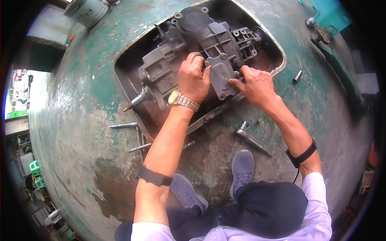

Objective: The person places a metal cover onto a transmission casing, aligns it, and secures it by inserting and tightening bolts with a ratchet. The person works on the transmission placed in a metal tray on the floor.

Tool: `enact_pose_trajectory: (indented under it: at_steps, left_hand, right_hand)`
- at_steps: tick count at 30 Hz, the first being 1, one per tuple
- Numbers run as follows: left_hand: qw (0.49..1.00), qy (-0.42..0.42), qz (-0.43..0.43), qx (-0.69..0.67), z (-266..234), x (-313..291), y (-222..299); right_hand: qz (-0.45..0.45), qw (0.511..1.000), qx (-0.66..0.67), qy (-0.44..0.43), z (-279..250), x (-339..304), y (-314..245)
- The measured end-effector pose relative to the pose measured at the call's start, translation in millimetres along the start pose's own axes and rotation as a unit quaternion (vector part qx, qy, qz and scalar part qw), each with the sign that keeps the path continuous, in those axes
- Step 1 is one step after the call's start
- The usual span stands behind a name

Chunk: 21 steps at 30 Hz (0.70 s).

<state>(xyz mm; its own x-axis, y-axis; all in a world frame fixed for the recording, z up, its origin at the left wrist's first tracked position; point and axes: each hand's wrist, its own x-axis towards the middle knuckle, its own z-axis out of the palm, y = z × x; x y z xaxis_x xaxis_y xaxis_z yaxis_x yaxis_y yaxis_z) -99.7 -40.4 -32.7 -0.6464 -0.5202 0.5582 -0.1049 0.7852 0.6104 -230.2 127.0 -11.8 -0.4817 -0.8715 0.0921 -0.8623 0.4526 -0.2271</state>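
A grey metal gearbox (163, 60) lies in a dark, rusty metal tray (124, 86) on the floor, its shaft pointing to the lower left. On its near side is a flat grey cover plate (221, 74) with bolt holes at its corners. My left hand (194, 78) is closed at the plate's left edge, the thumb toward the upper corner. From the other side my right hand (256, 85) pinches the right edge, thumb on the face and fingers curled by the upper right corner. The fingertips of both hands are partly hidden.
A ratchet wrench (253, 141) and a small bolt (260, 120) lie on the floor near my feet. Beyond the tray's right side is a loose socket (297, 76). A sliding T-handle wrench (140, 138) lies left, partly behind my forearm. A bucket (86, 13) stands far left.
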Motion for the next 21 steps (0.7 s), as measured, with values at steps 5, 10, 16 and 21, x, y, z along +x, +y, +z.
enact_pose_trajectory:
  at_steps: [5, 10, 16, 21]
  left_hand:
    - [1.0, 0.006, 0.017, 0.006, -0.6, -5.1, -0.1]
    - [0.999, 0.015, 0.051, 0.007, -1.7, -2.7, -0.7]
    - [0.999, 0.012, -0.027, -0.045, -5.5, -3.1, 3.7]
    - [0.998, -0.015, -0.055, -0.006, 1.4, 0.3, 0.8]
  right_hand:
    - [-0.05, 0.994, 0.064, 0.072, 7.5, -2.9, -2.4]
    - [0.002, 0.999, 0.044, 0.0, 4.5, 2.9, -3.1]
    - [-0.02, 0.999, 0.023, 0.044, 1.2, -2.7, -4.6]
    - [-0.007, 0.999, 0.04, 0.034, 1.8, 0.3, -7.3]
